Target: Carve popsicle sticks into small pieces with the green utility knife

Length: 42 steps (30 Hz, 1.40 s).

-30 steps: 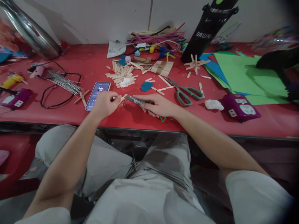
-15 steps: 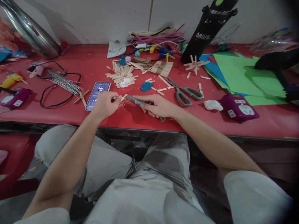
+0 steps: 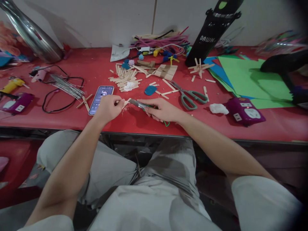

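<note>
My left hand [image 3: 111,106] pinches a short pale wooden stick [image 3: 126,102] above the red table. In my right hand [image 3: 161,109] is a utility knife [image 3: 138,103], its grey blade pointing left and meeting the stick's end. A green cord loop [image 3: 166,124] hangs below my right palm. Fine wood shavings [image 3: 124,110] lie under the stick. The phone [image 3: 101,98], its screen lit, rests partly behind my left hand. Beyond the hands is a pile of wooden craft sticks [image 3: 125,76], with a blue piece [image 3: 150,90] to its right.
Green-handled scissors [image 3: 190,95] lie right of the knife. Purple power sockets [image 3: 246,111] and green paper [image 3: 255,75] are farther right. A black bottle [image 3: 208,32] stands at the back. Metal wires [image 3: 66,85] and a looped black cable [image 3: 45,107] lie left on the red table [image 3: 96,64].
Both hands keep nearly the same place and grip, with the blade still at the stick's end. The whole view has shifted slightly.
</note>
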Each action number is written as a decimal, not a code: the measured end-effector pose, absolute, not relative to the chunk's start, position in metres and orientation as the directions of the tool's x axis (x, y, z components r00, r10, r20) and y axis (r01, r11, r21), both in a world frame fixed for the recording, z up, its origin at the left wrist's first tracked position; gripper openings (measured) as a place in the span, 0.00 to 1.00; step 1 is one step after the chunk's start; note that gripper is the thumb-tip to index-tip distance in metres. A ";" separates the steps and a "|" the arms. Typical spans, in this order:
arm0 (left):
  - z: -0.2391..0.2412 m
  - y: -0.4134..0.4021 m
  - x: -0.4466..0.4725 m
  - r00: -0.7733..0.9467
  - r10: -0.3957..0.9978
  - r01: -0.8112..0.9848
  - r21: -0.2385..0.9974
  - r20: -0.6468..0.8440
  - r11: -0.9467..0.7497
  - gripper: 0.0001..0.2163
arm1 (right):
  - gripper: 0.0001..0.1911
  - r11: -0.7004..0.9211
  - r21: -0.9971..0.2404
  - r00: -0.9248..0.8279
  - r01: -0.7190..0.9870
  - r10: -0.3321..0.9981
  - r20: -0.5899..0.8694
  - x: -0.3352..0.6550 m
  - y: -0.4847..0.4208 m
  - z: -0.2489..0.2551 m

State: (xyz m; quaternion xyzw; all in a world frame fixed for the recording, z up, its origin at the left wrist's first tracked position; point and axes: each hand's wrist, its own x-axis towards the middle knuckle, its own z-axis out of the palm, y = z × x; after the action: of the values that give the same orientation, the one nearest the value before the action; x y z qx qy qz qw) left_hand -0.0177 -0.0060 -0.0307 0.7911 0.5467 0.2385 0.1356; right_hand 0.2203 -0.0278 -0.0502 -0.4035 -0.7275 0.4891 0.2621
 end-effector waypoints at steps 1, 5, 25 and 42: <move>-0.031 -0.006 -0.018 0.290 0.929 0.801 0.472 0.231 -0.367 0.18 | 0.27 0.192 -0.927 -0.530 0.323 0.848 -0.009 0.220 -0.028 -0.051; -0.033 -0.006 -0.018 0.298 0.920 0.792 0.472 0.253 -0.386 0.18 | 0.27 0.172 -0.927 -0.528 0.332 0.848 -0.032 0.220 -0.027 -0.051; -0.030 -0.008 -0.016 0.303 0.922 0.820 0.427 0.239 -0.380 0.18 | 0.28 0.213 -0.913 -0.539 0.348 0.842 -0.009 0.220 -0.030 -0.050; -0.030 -0.005 -0.016 0.306 0.923 0.821 0.426 0.234 -0.380 0.18 | 0.28 0.226 -0.910 -0.562 0.348 0.827 -0.009 0.222 -0.027 -0.053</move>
State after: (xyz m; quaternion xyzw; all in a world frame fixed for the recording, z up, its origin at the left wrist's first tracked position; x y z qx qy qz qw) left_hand -0.0160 -0.0052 -0.0296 0.8000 0.5448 0.2239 0.1138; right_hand 0.2223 -0.0275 -0.0529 -0.3959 -0.7421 0.4798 0.2498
